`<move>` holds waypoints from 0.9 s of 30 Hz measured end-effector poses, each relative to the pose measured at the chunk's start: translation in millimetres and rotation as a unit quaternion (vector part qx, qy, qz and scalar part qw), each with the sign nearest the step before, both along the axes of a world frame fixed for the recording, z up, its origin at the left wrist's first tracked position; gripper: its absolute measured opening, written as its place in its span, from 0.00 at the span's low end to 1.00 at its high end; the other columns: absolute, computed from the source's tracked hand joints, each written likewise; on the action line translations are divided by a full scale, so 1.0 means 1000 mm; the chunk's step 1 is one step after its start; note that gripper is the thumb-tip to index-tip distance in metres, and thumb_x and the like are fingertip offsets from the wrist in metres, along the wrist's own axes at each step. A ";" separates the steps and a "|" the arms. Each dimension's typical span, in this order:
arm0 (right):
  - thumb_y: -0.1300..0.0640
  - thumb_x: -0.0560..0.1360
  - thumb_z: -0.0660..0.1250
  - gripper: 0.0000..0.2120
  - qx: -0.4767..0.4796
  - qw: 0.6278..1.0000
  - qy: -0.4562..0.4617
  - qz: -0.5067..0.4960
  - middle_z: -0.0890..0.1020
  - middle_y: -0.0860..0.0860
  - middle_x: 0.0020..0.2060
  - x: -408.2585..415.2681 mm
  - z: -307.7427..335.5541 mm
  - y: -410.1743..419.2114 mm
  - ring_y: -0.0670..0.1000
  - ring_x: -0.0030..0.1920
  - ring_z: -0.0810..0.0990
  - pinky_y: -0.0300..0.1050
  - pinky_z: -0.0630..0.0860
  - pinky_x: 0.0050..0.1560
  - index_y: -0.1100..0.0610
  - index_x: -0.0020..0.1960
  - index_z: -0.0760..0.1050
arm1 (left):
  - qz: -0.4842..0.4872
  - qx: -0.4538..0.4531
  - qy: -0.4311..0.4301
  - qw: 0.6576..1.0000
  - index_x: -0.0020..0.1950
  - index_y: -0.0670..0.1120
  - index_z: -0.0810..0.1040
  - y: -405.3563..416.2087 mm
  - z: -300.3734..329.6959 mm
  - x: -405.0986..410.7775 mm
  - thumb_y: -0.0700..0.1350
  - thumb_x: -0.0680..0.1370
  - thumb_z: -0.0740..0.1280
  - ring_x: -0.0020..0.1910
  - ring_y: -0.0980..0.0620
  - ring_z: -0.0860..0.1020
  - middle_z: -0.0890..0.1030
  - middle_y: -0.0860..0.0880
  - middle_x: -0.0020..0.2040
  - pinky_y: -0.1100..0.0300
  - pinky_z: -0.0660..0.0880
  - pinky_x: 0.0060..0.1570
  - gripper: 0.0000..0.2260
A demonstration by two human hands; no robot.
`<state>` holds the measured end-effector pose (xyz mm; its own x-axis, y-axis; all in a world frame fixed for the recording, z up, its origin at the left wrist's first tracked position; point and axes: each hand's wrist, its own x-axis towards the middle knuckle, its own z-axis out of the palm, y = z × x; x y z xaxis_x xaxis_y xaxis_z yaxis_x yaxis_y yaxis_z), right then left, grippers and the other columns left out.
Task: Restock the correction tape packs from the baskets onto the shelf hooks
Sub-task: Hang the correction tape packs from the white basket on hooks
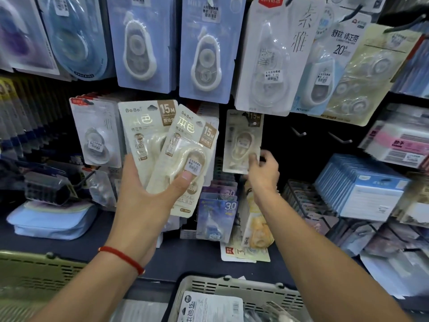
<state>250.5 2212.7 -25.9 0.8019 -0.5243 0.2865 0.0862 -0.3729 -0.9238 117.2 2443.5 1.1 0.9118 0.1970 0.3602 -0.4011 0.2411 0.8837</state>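
My left hand (148, 189) grips a fanned stack of cream correction tape packs (176, 147) marked 15M, thumb pressed on the front pack's price sticker. My right hand (263, 169) pinches the lower right corner of one more cream pack (241, 140), which hangs on a shelf hook (251, 122) against the dark back panel. Two bare hooks (299, 132) (340, 138) stick out to the right of it. A pale basket (234, 290) at the bottom centre holds more packs (211, 306).
Blue and white correction tape packs (203, 49) hang in the row above. A second basket (34, 269) sits at the lower left. Upright packs marked 30 (217, 217) stand on the shelf ledge, blue boxed goods (362, 189) at the right, a light blue pouch (55, 219) at the left.
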 end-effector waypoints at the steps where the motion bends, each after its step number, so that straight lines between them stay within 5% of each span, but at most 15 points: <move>1: 0.51 0.85 0.65 0.04 0.021 1.000 0.019 -0.008 0.84 0.52 0.49 0.016 0.002 -0.001 0.62 0.53 0.85 0.62 0.82 0.58 0.50 0.58 0.76 | -0.007 -0.010 0.001 1.000 0.71 0.57 0.73 -0.003 0.000 0.001 0.52 0.68 0.83 0.63 0.53 0.83 0.83 0.55 0.66 0.45 0.83 0.56 0.34; 5: 0.51 0.84 0.66 0.17 0.055 0.992 0.116 -0.011 0.82 0.59 0.63 0.047 0.002 -0.008 0.63 0.62 0.81 0.57 0.80 0.64 0.56 0.70 0.75 | -0.011 -0.022 0.016 1.000 0.71 0.55 0.73 -0.018 -0.005 0.003 0.44 0.69 0.82 0.62 0.51 0.84 0.84 0.55 0.65 0.41 0.84 0.54 0.34; 8: 0.51 0.83 0.65 0.10 0.018 0.994 0.105 0.012 0.83 0.58 0.60 0.014 0.005 -0.007 0.60 0.60 0.81 0.54 0.80 0.61 0.54 0.61 0.77 | -0.024 -0.040 0.020 0.999 0.71 0.54 0.73 -0.023 -0.010 0.001 0.42 0.68 0.82 0.63 0.51 0.84 0.84 0.53 0.65 0.38 0.82 0.57 0.34; 11: 0.48 0.83 0.64 0.13 0.078 0.967 0.037 0.239 0.87 0.55 0.50 -0.061 0.006 -0.002 0.56 0.51 0.85 0.46 0.84 0.48 0.54 0.53 0.84 | -0.048 -0.048 0.015 0.998 0.72 0.54 0.73 -0.030 -0.010 -0.003 0.41 0.69 0.82 0.65 0.49 0.83 0.83 0.51 0.67 0.36 0.80 0.59 0.34; 14: 0.43 0.82 0.67 0.16 0.051 0.912 0.050 0.403 0.88 0.51 0.54 -0.121 0.011 0.005 0.53 0.55 0.86 0.47 0.84 0.54 0.53 0.60 0.84 | -0.085 -0.039 0.014 0.995 0.73 0.53 0.72 -0.043 -0.014 -0.010 0.39 0.71 0.80 0.66 0.46 0.82 0.83 0.49 0.67 0.43 0.82 0.58 0.34; 18: 0.51 0.79 0.71 0.11 0.065 0.934 0.003 0.351 0.89 0.46 0.50 -0.142 0.014 0.005 0.45 0.52 0.88 0.35 0.81 0.50 0.54 0.59 0.83 | -0.094 -0.049 0.033 0.994 0.72 0.54 0.73 -0.054 -0.015 -0.017 0.41 0.72 0.80 0.64 0.47 0.83 0.84 0.49 0.65 0.50 0.83 0.57 0.32; 22: 0.60 0.81 0.70 0.08 0.137 0.952 -0.023 0.273 0.89 0.51 0.52 -0.128 0.022 -0.013 0.54 0.52 0.89 0.49 0.86 0.48 0.55 0.59 0.79 | -0.020 -0.046 0.077 0.996 0.67 0.58 0.75 -0.050 -0.012 -0.014 0.44 0.79 0.74 0.53 0.46 0.87 0.87 0.53 0.58 0.49 0.85 0.41 0.20; 27: 0.56 0.81 0.71 0.07 0.095 0.965 -0.034 0.244 0.89 0.51 0.51 -0.108 0.037 -0.032 0.54 0.51 0.89 0.61 0.85 0.54 0.52 0.58 0.79 | 0.032 -0.020 0.100 0.994 0.63 0.63 0.75 -0.045 -0.009 -0.013 0.45 0.81 0.73 0.49 0.40 0.88 0.86 0.49 0.57 0.60 0.76 0.23 0.16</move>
